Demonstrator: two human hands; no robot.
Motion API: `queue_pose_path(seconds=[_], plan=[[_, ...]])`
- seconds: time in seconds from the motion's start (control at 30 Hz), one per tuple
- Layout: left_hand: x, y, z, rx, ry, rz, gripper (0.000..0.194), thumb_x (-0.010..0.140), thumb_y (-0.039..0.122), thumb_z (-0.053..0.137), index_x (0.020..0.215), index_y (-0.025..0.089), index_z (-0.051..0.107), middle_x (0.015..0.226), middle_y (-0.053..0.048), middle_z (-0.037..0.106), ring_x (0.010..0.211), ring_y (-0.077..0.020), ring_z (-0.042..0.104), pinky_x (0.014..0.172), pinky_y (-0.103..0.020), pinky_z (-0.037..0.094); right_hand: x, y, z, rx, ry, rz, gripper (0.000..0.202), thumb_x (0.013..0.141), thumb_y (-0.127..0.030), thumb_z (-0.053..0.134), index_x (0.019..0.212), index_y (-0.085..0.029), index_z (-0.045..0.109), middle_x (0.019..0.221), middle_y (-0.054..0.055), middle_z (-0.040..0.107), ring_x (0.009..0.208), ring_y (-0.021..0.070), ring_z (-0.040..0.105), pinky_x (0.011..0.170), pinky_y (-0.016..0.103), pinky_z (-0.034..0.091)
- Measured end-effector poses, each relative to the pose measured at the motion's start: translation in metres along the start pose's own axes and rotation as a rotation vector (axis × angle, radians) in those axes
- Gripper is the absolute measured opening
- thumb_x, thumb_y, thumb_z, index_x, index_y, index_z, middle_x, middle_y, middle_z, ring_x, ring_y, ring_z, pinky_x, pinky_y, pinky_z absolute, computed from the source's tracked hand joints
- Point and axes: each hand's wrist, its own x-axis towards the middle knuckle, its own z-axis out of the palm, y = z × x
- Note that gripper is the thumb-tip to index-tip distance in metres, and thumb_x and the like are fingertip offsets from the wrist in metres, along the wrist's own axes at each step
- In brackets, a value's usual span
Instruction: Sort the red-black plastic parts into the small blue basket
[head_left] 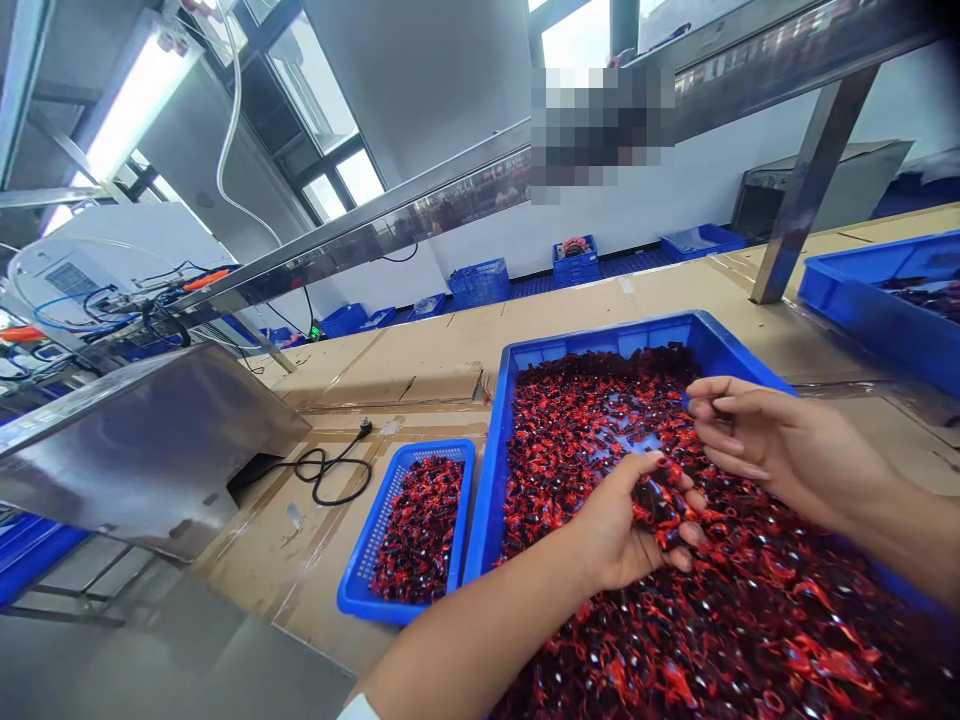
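The left hand [616,535] and right hand [787,440] are bare; the left sleeve [358,709] is white.

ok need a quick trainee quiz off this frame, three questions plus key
1. Which holds a handful of red-and-dark pieces?
A) right hand
B) left hand
C) neither

2. True or false: the small blue basket stands outside the large blue tray.

3. Fill in: the loose end of the black cord, lying on the cardboard-covered table, has a ____.

Key: 1. B. 2. True; it stands beside the tray. 3. plug.
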Motion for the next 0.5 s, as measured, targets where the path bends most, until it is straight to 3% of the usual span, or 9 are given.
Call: queue_pose_path(seconds=[0.07,0.13,0.23,0.37,0.5], plan=[[-0.002,0.000,0.003,0.042,0.040,0.093,0.047,0.080,0.060,0.083,0.092,0.017,0.067,0.086,-0.002,0.066,0.056,-0.0116,0.058,0.040,-0.022,0.049,-0.004,0.002,-0.001,-0.220,-0.072,-0.056,0.028,0.091,-0.052,0.081,0.097,-0.024,0.082,0.062,-0.004,0.048,0.047,0.0104,0.034,0.039,0.024,0.026],[-0.003,-0.002,0.006,0.099,0.102,0.235,0.057,0.074,0.066,0.089,0.092,0.017,0.067,0.082,-0.001,0.065,0.055,-0.0122,0.057,0.038,-0.023,0.049,-0.012,0.003,0.003,-0.511,-0.118,-0.233,0.038,0.092,-0.061,0.081,0.104,-0.025,0.083,0.061,-0.005,0.048,0.049,0.0120,0.039,0.043,0.025,0.030],[-0.005,-0.003,0.009,0.199,0.185,0.426,0.062,0.072,0.071,0.092,0.091,0.019,0.063,0.068,0.002,0.060,0.052,-0.0137,0.056,0.038,-0.022,0.046,-0.023,0.002,0.012,-0.837,-0.155,-0.506,0.039,0.089,-0.063,0.086,0.107,-0.028,0.084,0.062,-0.004,0.056,0.051,0.0150,0.049,0.045,0.027,0.035],[-0.009,-0.002,0.010,0.246,0.199,0.501,0.057,0.079,0.069,0.088,0.090,0.019,0.064,0.067,0.001,0.061,0.054,-0.0151,0.061,0.040,-0.020,0.043,-0.027,-0.001,0.017,-0.958,-0.166,-0.688,0.039,0.101,-0.068,0.074,0.102,-0.032,0.087,0.063,-0.002,0.066,0.049,0.0170,0.054,0.047,0.032,0.041],[-0.012,0.003,0.011,0.234,0.205,0.481,0.060,0.080,0.071,0.087,0.097,0.016,0.068,0.078,-0.005,0.072,0.059,-0.0166,0.066,0.042,-0.022,0.046,-0.026,0.004,0.012,-0.965,-0.134,-0.780,0.032,0.103,-0.064,0.075,0.112,-0.036,0.089,0.074,-0.001,0.076,0.053,0.0195,0.061,0.054,0.036,0.049]])
